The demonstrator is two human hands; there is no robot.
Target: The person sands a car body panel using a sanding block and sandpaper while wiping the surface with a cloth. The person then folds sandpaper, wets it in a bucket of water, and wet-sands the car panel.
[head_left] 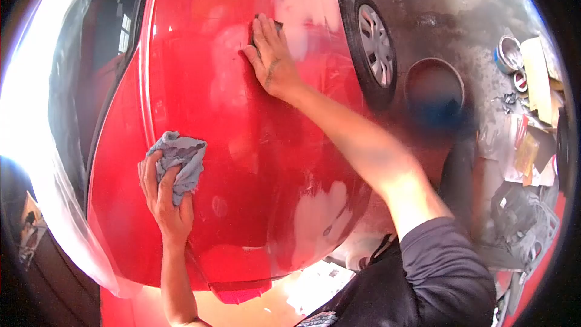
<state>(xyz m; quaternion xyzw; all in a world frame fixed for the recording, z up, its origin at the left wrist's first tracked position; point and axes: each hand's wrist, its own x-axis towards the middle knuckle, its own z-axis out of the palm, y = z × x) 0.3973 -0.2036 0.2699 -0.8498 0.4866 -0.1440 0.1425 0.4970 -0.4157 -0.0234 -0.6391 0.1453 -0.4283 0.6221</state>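
A red car's side panel (pixel 230 127) fills the middle of the head view, with pale, dull patches (pixel 305 9) near the wheel arch and lower down. My left hand (pixel 171 206) is closed on a crumpled grey-blue cloth (pixel 190 157), which rests against the panel near its window-side edge. Farther up, my right hand (pixel 273 63) presses a small dark sheet of what looks like sandpaper (pixel 278 25) to the paint beside the upper pale patch. The fingers cover most of that sheet.
A car wheel (pixel 376 45) stands right of the panel, with a round bucket (pixel 446 61) beside it. Farther right lie a paint can (pixel 510 54), cardboard (pixel 535 82) and other clutter. Translucent plastic sheeting (pixel 60 206) hangs along the left.
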